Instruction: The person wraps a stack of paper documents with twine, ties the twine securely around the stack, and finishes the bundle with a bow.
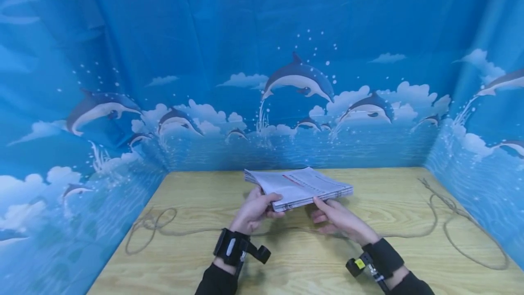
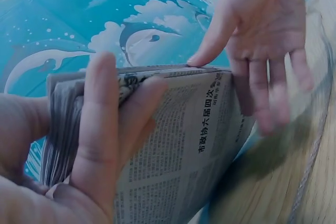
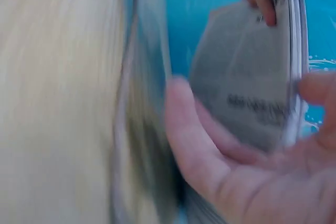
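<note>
A stack of folded newspapers (image 1: pixel 303 185) is held tilted above the table, close to the middle in the head view. My left hand (image 1: pixel 258 206) grips its near left corner, thumb on top and fingers underneath. In the left wrist view, two fingers (image 2: pixel 100 124) of that hand lie across the printed underside. By the near right edge is my right hand (image 1: pixel 340 217), its thumb touching the edge of the stack. Its other fingers reach out below, fairly straight and spread, as the left wrist view shows. Motion blurs the right wrist view.
A thin rope (image 1: pixel 192 232) runs across the wooden table (image 1: pixel 303 267) beneath the hands, with loose loops at the left and right ends. Blue dolphin-print sheeting (image 1: pixel 229 26) walls the table at the back and on both sides.
</note>
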### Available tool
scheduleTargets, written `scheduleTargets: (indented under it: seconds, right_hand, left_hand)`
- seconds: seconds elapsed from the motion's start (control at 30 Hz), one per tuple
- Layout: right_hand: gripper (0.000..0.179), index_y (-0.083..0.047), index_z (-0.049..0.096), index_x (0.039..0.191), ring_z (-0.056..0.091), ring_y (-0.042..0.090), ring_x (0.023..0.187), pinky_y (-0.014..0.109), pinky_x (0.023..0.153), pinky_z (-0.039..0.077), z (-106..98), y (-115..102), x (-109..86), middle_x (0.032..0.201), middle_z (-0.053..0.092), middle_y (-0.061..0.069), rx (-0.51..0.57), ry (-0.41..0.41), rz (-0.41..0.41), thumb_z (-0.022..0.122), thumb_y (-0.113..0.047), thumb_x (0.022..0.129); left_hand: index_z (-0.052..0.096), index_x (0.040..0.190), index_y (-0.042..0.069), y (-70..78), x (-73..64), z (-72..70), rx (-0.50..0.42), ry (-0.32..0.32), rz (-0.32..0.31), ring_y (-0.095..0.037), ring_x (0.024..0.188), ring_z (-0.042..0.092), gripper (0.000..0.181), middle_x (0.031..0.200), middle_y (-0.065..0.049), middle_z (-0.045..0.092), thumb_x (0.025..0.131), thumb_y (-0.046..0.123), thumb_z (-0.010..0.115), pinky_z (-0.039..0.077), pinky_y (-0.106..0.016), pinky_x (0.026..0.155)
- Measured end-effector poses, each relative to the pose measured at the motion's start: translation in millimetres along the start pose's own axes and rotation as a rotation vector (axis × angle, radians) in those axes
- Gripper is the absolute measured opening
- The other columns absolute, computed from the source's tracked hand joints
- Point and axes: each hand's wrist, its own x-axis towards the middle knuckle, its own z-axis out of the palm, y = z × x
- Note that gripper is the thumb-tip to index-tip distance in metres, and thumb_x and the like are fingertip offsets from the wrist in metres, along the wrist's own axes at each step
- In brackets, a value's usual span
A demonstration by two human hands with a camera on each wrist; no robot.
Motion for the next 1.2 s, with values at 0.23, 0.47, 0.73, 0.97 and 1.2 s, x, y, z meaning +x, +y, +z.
scheduleTargets:
  seconds: [0.23, 0.47, 0.73, 0.97, 1.2]
  right_hand:
    - [0.07, -0.002, 0.014, 0.153, 0.055, 0.031, 0.124, 0.051, 0.106, 0.043, 8.7, -5.5, 3.2, 0.132, 0.055, 0.017, 0.396, 0.042, -0.115, 0.044, -0.041, 0.104]
    - [0.055, -0.006, 0.028, 0.148, 0.068, 0.011, 0.093, 0.036, 0.086, 0.057, 14.4, -8.8, 6.1, 0.099, 0.071, -0.005, 0.636, 0.31, -0.151, 0.051, -0.025, 0.103]
    - [0.038, -0.005, 0.041, 0.135, 0.072, 0.009, 0.079, 0.023, 0.066, 0.058, -1.6, -11.7, 0.2, 0.09, 0.074, -0.005, 0.769, 0.404, -0.136, 0.044, 0.002, 0.098]
    - [0.059, -0.014, 0.022, 0.152, 0.072, 0.013, 0.09, 0.023, 0.084, 0.055, -16.9, -15.2, -7.5, 0.099, 0.072, -0.001, 0.91, 0.327, -0.066, 0.039, 0.002, 0.098]
    - [0.047, -0.007, 0.032, 0.141, 0.071, 0.015, 0.089, 0.027, 0.082, 0.057, -28.3, -11.4, -6.6, 0.095, 0.072, 0.0, 0.788, 0.238, -0.006, 0.042, -0.001, 0.095]
  left_hand:
    - [0.042, 0.141, 0.001, -1.2, -1.7, 1.3, -0.047, -0.128, -0.066, -0.028, 0.087, 0.074, 0.049, 0.11, -0.024, 0.068, 0.095, 0.006, 0.06, 0.058, -0.022, 0.068]
    - [0.051, 0.133, 0.0, -12.2, 0.2, 16.7, 0.043, -0.235, -0.109, -0.024, 0.083, 0.074, 0.041, 0.1, -0.019, 0.072, 0.094, 0.004, 0.061, 0.057, -0.021, 0.063]
    - [0.048, 0.138, 0.005, -20.8, 3.8, 19.7, 0.132, -0.305, -0.109, -0.023, 0.1, 0.068, 0.046, 0.115, -0.011, 0.068, 0.097, 0.019, 0.062, 0.055, -0.042, 0.09]
    - [0.036, 0.149, 0.013, -14.6, 9.5, -12.6, -0.062, -0.264, -0.066, -0.046, 0.134, 0.043, 0.064, 0.137, -0.022, 0.055, 0.1, 0.054, 0.044, 0.05, -0.044, 0.098]
    - [0.024, 0.15, -0.007, -7.3, 11.0, -32.2, -0.221, -0.278, -0.076, -0.025, 0.103, 0.071, 0.095, 0.111, -0.013, 0.072, 0.096, 0.072, 0.019, 0.057, -0.031, 0.085]
